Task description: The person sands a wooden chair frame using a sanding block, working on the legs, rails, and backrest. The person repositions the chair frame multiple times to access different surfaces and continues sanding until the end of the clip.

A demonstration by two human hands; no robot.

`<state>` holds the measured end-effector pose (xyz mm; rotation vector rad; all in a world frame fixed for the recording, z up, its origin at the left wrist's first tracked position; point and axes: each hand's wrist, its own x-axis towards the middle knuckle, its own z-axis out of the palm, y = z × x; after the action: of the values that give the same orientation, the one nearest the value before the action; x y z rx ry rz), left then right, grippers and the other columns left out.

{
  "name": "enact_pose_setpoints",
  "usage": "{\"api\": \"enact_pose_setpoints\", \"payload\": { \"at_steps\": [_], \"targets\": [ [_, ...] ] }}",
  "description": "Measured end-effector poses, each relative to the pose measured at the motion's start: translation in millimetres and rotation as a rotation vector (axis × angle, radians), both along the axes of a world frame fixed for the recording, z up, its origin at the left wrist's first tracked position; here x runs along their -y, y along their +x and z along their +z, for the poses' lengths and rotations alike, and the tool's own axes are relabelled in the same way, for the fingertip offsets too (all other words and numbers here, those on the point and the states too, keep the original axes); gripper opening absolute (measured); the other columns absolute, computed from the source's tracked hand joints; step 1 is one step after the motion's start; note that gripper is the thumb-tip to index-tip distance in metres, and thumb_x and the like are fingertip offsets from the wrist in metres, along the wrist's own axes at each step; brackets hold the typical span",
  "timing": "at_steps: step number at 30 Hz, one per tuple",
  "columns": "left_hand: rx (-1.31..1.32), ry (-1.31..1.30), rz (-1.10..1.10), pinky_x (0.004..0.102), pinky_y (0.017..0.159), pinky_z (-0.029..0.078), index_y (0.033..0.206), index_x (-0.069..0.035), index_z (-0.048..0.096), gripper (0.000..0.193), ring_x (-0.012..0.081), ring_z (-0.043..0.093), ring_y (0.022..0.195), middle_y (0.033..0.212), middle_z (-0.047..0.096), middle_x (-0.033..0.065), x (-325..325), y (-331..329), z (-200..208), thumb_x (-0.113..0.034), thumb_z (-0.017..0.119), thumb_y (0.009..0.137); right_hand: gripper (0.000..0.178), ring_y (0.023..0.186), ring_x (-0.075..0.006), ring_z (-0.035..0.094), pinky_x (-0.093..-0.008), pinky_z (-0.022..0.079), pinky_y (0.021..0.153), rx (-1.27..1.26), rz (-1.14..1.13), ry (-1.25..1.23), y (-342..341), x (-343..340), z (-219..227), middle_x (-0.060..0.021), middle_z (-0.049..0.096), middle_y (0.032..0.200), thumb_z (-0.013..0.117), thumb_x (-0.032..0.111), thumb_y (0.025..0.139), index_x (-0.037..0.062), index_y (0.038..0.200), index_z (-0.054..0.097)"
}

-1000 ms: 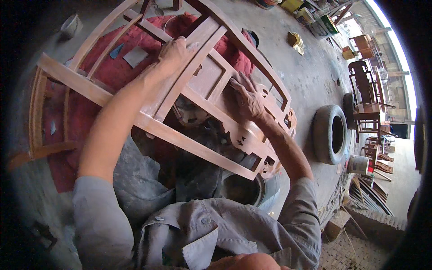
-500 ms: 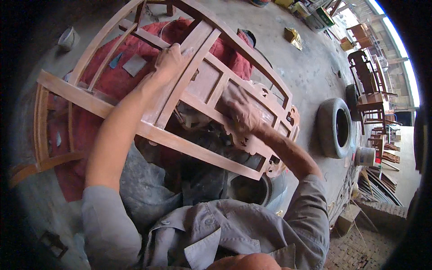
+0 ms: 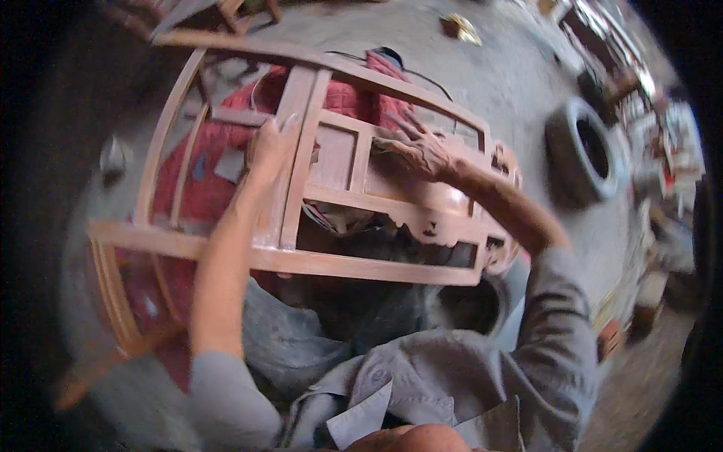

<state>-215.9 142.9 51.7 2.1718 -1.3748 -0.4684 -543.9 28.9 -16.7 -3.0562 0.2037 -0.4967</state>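
We hold a wooden chair frame (image 3: 354, 188) across our lap, over a red cloth (image 3: 226, 166) on the concrete floor (image 3: 497, 83). Our left hand (image 3: 273, 147) grips an upright slat of it, fingers curled around the wood. Our right hand (image 3: 418, 147) lies flat with spread fingers on the back panel, grasping nothing.

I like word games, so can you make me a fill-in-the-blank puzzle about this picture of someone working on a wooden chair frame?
1. The pale carved wooden chair frame lies over a cloth coloured ____.
2. The left hand rests on an upright bar of the frame, and the right hand lies flat on its ____ panel.
3. On the grey concrete floor, to the person's right, lies a round black rubber ____.

Missing words: red; wooden; tyre
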Motion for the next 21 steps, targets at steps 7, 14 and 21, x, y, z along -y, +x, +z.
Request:
{"api": "enact_pose_setpoints", "payload": {
  "at_steps": [7,14,21],
  "targets": [
    [0.189,0.062,0.034,0.0522,0.082,0.051,0.102,0.006,0.066,0.063,0.0473,0.065,0.099,0.100,0.066,0.0333,-6.8,8.3,9.2,-0.056,0.052,0.095,0.056,0.145,-0.0404,0.029,-0.0570,0.022,0.120,0.050,0.256,0.216,-3.4,-55.2,28.3,-0.0146,0.049,0.143,0.065,0.018,0.080,0.0120,0.134,0.050],
    [0.238,0.070,-0.042,0.0558,0.080,0.051,0.099,0.005,0.063,0.067,0.0502,0.064,0.097,0.097,0.066,0.0344,-1.4,19.3,-5.3,-0.060,0.051,0.094,0.060,0.147,-0.0358,0.029,-0.0593,0.019,0.120,0.017,0.274,0.263,-11.5,-70.5,23.9,-0.0162,0.046,0.147,0.067,0.029,0.083,0.0117,0.138,0.050],
    [0.214,0.023,-0.013,0.0572,0.077,0.050,0.094,0.006,0.064,0.065,0.0504,0.065,0.093,0.092,0.066,0.0342,-9.1,20.2,-0.7,-0.058,0.051,0.095,0.043,0.116,-0.0374,0.057,-0.0479,0.043,0.104,0.204,-0.241,0.660,-26.8,-96.4,48.4,-0.0195,0.060,0.125,0.050,0.012,0.097,0.0138,0.140,0.048]
  ]
}}
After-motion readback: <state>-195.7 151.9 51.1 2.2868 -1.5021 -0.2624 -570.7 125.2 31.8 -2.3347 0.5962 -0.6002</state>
